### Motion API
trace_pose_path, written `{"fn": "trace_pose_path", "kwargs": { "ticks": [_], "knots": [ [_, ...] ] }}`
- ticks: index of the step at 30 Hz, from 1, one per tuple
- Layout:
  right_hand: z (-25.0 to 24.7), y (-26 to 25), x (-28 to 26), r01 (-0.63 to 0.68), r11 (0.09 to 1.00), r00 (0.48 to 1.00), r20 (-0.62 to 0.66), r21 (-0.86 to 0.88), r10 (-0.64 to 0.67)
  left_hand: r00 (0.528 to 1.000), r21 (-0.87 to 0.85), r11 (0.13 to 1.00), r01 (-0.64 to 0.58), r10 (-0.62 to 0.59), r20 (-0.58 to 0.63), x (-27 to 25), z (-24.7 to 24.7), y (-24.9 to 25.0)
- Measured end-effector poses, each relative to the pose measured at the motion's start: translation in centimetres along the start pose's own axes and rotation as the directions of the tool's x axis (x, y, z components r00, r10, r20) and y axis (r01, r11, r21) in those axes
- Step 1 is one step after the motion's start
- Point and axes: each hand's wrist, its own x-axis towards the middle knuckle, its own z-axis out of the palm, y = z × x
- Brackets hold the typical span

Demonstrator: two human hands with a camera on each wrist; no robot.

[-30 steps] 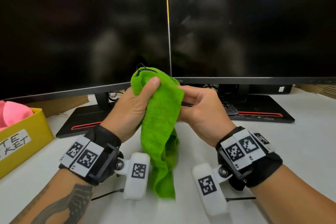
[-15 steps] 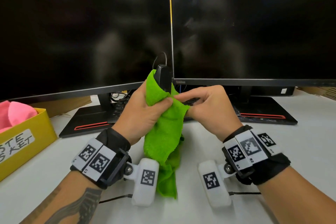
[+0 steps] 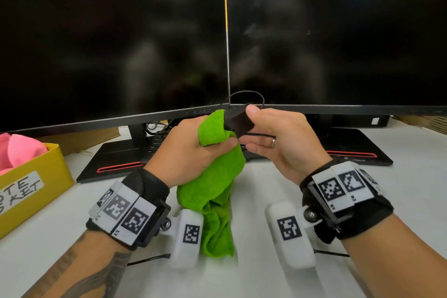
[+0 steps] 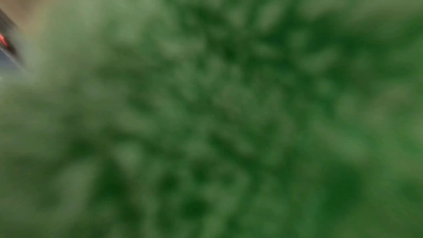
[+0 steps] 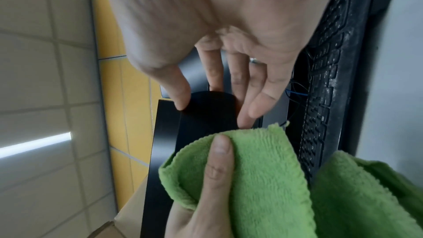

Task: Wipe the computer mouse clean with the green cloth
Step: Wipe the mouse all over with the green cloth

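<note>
Mouse pinched lightly in right hand, green cloth bunched in left hand — risk of slipping, cable snagging under hard rubbing.

Two large black monitors stand side by side on the white surface. A black keyboard lies beneath them. A yellow labelled box holds pink cloth.
</note>
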Motion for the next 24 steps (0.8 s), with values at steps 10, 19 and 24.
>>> {"fn": "trace_pose_path", "kwargs": {
  "ticks": [10,19,24],
  "knots": [
    [-0.2,-0.2,0.2,-0.190,0.958,0.981,0.066,0.215,0.180,0.985,0.204,0.968,0.146,-0.160,0.056,0.2,-0.7,-1.4],
    [-0.8,0.1,0.5,0.054,0.948,0.983,0.150,0.315,-0.106,0.976,0.020,0.985,0.173,-0.169,-0.138,0.1,-0.9,-1.6],
    [-1.5,0.3,0.8,0.208,0.930,0.963,0.103,0.303,-0.249,0.930,-0.348,0.921,0.174,-0.269,-0.249,0.3,-1.7,-0.8]
  ]
}}
